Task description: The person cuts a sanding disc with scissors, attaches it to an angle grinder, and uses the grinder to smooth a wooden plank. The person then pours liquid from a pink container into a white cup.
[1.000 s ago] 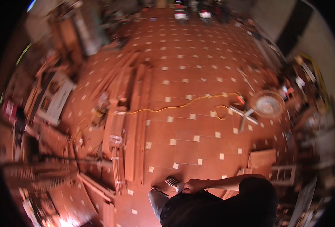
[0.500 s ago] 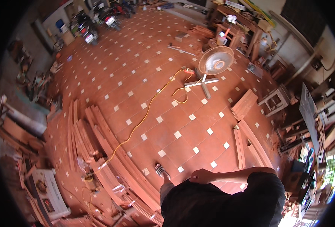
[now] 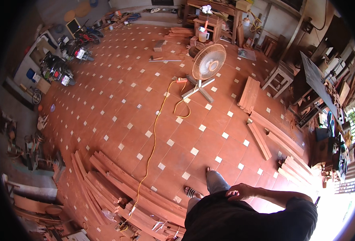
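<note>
My right hand [image 3: 241, 191] is held in front of my dark shirt [image 3: 241, 221], fingers curled at its front edge. Whether it holds anything is hidden. My left hand is out of view. My foot in a striped sandal [image 3: 192, 192] stands on the tiled floor, with long reddish planks [image 3: 145, 188] lying beside it on the left. A yellow cord [image 3: 155, 138] runs from these planks to a red power strip [image 3: 180, 80] at the base of a standing fan [image 3: 207, 64].
To the right lie a short stack of boards [image 3: 249, 94], longer timbers [image 3: 279, 134] and light offcuts [image 3: 296, 168]. A wooden stool [image 3: 280, 76] stands behind them. Motorcycles [image 3: 57, 70] are parked at the far left, and a wooden workbench [image 3: 221, 14] is at the back.
My view has turned right and I have stepped, so the fan and planks have shifted in the picture. My right hand stays curled before my shirt. Both feet now show.
</note>
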The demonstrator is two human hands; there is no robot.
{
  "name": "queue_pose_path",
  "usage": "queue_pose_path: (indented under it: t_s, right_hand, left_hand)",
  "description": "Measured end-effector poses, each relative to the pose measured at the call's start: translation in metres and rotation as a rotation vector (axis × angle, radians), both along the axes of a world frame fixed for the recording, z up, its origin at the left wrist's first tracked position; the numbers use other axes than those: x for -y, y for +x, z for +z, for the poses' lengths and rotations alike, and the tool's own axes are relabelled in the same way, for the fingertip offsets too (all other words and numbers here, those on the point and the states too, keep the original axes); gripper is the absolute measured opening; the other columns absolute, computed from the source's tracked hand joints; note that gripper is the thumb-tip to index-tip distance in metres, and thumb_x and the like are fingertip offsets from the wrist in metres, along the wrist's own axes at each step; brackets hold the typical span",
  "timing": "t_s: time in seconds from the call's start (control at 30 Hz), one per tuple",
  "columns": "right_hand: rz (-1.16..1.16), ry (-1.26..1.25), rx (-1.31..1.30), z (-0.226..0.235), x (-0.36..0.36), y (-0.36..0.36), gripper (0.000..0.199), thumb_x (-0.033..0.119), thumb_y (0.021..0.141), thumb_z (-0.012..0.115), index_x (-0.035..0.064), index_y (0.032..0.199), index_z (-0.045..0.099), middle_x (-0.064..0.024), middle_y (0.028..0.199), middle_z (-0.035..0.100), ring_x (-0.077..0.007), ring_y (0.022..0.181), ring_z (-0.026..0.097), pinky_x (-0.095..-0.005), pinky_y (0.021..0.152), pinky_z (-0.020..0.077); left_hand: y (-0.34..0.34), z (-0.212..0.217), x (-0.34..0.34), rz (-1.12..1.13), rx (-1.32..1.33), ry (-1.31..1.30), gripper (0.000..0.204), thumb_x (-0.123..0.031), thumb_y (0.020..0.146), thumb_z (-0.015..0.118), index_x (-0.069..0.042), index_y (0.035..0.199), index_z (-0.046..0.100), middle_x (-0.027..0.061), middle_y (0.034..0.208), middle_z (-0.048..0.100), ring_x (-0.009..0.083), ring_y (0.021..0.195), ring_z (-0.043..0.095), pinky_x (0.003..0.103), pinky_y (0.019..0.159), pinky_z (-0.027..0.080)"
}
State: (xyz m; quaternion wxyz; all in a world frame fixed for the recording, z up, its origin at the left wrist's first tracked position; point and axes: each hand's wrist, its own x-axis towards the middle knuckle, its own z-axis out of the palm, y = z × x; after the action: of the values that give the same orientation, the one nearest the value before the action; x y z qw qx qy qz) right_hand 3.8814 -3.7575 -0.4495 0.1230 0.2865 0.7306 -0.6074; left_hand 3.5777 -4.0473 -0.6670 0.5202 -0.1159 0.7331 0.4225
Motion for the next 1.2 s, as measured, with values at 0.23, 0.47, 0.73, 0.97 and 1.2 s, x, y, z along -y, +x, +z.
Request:
queue_pose_path:
  t_s: [0.23,0.47,0.73,0.97,1.2]
  right_hand:
    - [0.077,0.113,0.050,-0.007,-0.082,-0.008,0.049,0.043,0.094,0.074,0.0078,0.127,0.070,-0.0135,0.111,0.075,-0.0278,0.100,0.074,-0.0405,0.089,0.0585]
    - [-0.083,0.112,0.114,0.010,-0.220,0.031,0.042,0.045,0.092,0.074,0.0066,0.110,0.075,-0.0130,0.105,0.076,-0.0258,0.097,0.074,-0.0382,0.087,0.0581]
    - [-0.649,0.255,0.214,-0.056,-0.344,0.101,0.034,0.040,0.089,0.077,0.0089,0.102,0.077,-0.0111,0.095,0.078,-0.0259,0.087,0.076,-0.0382,0.079,0.0599]
    - [-0.971,0.164,0.329,-0.143,-0.518,0.137,0.038,0.041,0.088,0.070,0.0067,0.102,0.077,-0.0158,0.102,0.077,-0.0347,0.100,0.074,-0.0445,0.089,0.0579]
    - [-0.975,0.154,0.642,-0.254,-0.680,0.211,0.049,0.052,0.090,0.065,0.0064,0.101,0.078,-0.0192,0.097,0.076,-0.0343,0.094,0.074,-0.0423,0.085,0.0584]
  left_hand:
    - [-0.019,-0.005,-0.096,-0.123,0.047,-0.046,0.022,-0.031,0.096,0.066,-0.011,0.098,0.057,0.0079,0.076,0.061,0.0198,0.062,0.061,0.032,0.053,0.049]
    - [-0.019,0.008,-0.234,-0.196,0.053,-0.106,0.020,-0.030,0.097,0.065,-0.012,0.095,0.056,0.0065,0.074,0.060,0.0189,0.059,0.060,0.031,0.050,0.048]
    - [-0.025,0.012,-0.378,-0.288,0.069,-0.212,0.019,-0.028,0.099,0.064,-0.013,0.092,0.054,0.0050,0.071,0.058,0.0179,0.055,0.058,0.030,0.047,0.047]
    - [-0.054,-0.011,-0.630,-0.576,-0.125,-0.096,0.014,-0.024,0.099,0.061,-0.010,0.098,0.059,0.0032,0.070,0.057,0.0134,0.054,0.056,0.028,0.045,0.044]
    - [-0.015,-0.078,-0.933,-1.001,0.167,-0.352,0.055,-0.055,0.100,0.059,-0.013,0.134,0.058,0.0104,0.113,0.069,0.0242,0.098,0.068,0.046,0.081,0.056]
